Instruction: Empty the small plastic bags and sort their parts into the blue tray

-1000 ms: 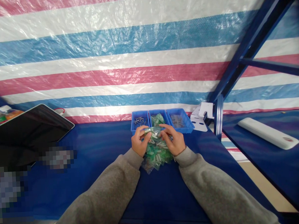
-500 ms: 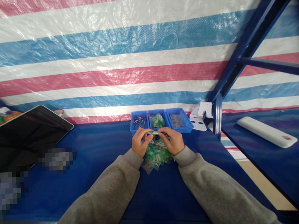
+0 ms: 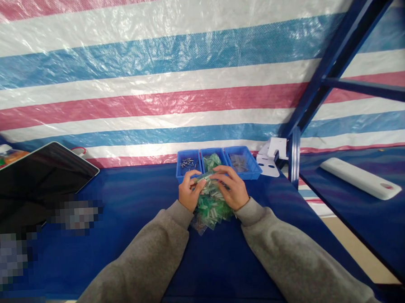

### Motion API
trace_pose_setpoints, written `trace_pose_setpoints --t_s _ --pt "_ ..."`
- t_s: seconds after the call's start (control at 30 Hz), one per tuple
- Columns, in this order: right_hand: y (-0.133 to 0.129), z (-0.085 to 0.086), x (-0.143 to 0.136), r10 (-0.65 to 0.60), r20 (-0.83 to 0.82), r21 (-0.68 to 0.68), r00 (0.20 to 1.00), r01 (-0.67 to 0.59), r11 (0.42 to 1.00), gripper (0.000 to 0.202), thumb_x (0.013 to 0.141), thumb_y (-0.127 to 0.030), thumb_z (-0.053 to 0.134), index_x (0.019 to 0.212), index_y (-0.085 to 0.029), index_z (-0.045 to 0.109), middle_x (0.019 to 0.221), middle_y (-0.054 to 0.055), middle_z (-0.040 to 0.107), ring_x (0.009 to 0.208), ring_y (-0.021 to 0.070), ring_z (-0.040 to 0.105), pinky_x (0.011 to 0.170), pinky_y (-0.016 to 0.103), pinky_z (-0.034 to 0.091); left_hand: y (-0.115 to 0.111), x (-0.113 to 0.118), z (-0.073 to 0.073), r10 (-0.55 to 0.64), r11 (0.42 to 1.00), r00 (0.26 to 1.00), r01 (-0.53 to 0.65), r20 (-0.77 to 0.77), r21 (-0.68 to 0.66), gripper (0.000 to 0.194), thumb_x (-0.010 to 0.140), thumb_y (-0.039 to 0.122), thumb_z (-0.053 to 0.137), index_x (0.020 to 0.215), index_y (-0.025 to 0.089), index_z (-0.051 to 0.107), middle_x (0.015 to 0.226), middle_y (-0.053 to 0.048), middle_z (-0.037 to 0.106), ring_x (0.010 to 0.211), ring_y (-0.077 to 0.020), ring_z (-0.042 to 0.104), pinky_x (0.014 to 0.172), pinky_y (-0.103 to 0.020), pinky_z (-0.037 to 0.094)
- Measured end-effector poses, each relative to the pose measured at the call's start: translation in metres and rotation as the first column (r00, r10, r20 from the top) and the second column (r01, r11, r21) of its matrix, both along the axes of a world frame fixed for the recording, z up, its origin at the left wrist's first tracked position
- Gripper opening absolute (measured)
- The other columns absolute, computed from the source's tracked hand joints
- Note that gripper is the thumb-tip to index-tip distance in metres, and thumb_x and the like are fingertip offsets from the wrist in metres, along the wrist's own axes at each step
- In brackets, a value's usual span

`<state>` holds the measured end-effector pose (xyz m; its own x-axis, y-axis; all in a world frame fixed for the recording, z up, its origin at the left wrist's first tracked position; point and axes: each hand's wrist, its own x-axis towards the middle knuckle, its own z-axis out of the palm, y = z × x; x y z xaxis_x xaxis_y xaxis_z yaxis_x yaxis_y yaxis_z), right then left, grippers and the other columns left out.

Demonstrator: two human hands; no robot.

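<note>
Both hands are together over a pile of small green and clear plastic bags [image 3: 212, 209], which show light strips and small metal pieces. My left hand [image 3: 189, 193] pinches a small clear-greenish plastic bag [image 3: 206, 176] between thumb and fingers. My right hand [image 3: 233, 190] is curled at the bag's right end, fingertips against it and thumb lower; its exact grip is partly hidden. Just beyond stand three joined blue bins: the left bin [image 3: 178, 166] has metal screws or pins, the middle bin [image 3: 202, 152] green bags, the right bin [image 3: 256, 170] clear bags.
A dark-screened monitor [image 3: 37, 182] leans at the left of the blue table [image 3: 131, 209]. White bracket-like pieces [image 3: 269, 161] stand right of the bins, beside a blue metal post [image 3: 294, 158]. A long white device [image 3: 360, 178] lies on the right-hand table. Striped sheeting [image 3: 172, 99] hangs behind.
The small bag looks flatter and more spread out. My right hand's fingers have lifted and loosened from a tight pinch, with the thumb lower. My left hand has hardly moved.
</note>
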<state>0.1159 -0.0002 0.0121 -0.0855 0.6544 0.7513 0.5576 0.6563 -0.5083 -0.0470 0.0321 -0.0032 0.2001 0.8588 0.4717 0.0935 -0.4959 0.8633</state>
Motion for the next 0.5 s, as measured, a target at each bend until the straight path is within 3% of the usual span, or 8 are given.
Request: trace_pose_setpoints --t_s 0.07,0.13,0.2,0.37,0.5 --pt "0.002 -0.002 0.001 -0.01 0.003 -0.002 1.0 0.01 1.0 0.019 0.087 -0.022 0.045 0.095 -0.021 0.062 0.109 0.01 0.057 0.096 0.0198 0.057 0.081 0.036 0.05 -0.002 -0.002 0.006 0.011 0.995 0.997 -0.004 -0.073 0.099 0.028 0.086 0.039 0.047 0.094 0.015 0.059 0.077 -0.004 0.062 0.068 -0.0134 0.06 0.067 -0.027 0.05" --pt "0.003 -0.004 0.001 -0.033 0.005 -0.027 0.999 0.033 0.999 0.018 0.087 -0.025 0.046 0.095 -0.02 0.061 0.1 0.009 0.062 0.093 0.02 0.058 0.08 0.036 0.05 -0.003 -0.004 0.011 0.018 0.977 0.993 0.008 -0.119 0.213 0.039 0.09 0.042 0.036 0.088 0.014 0.064 0.091 -0.009 0.061 0.088 -0.0186 0.058 0.082 -0.033 0.047" --pt "0.003 -0.007 0.001 -0.075 0.0 -0.045 0.997 0.075 0.996 0.017 0.086 -0.027 0.048 0.094 -0.019 0.06 0.088 0.007 0.065 0.082 0.0186 0.061 0.075 0.033 0.051 -0.003 -0.007 0.012 -0.005 0.963 0.993 0.037 -0.12 0.268 0.046 0.09 0.046 0.033 0.089 0.013 0.065 0.1 -0.012 0.058 0.096 -0.0216 0.056 0.086 -0.036 0.045" --pt "0.001 -0.008 0.0 -0.115 -0.035 -0.061 0.993 0.113 0.992 0.017 0.085 -0.031 0.051 0.092 -0.02 0.061 0.078 0.003 0.066 0.064 0.014 0.061 0.065 0.027 0.051 0.0 -0.005 0.001 -0.061 0.991 0.996 0.068 -0.064 0.113 0.031 0.079 0.038 0.058 0.098 0.014 0.058 0.083 -0.007 0.063 0.071 -0.0155 0.06 0.071 -0.03 0.05" --pt "-0.001 -0.004 -0.001 -0.058 -0.071 -0.09 0.996 0.051 0.995 0.029 0.09 -0.025 0.04 0.115 -0.022 0.054 0.089 0.004 0.065 0.064 0.012 0.06 0.066 0.027 0.052 0.0 0.001 -0.003 -0.078 0.996 0.984 0.085 0.162 -0.039 0.045 0.077 0.033 0.062 0.115 0.019 0.04 0.067 0.002 0.061 0.045 -0.0074 0.052 0.049 -0.02 0.045"
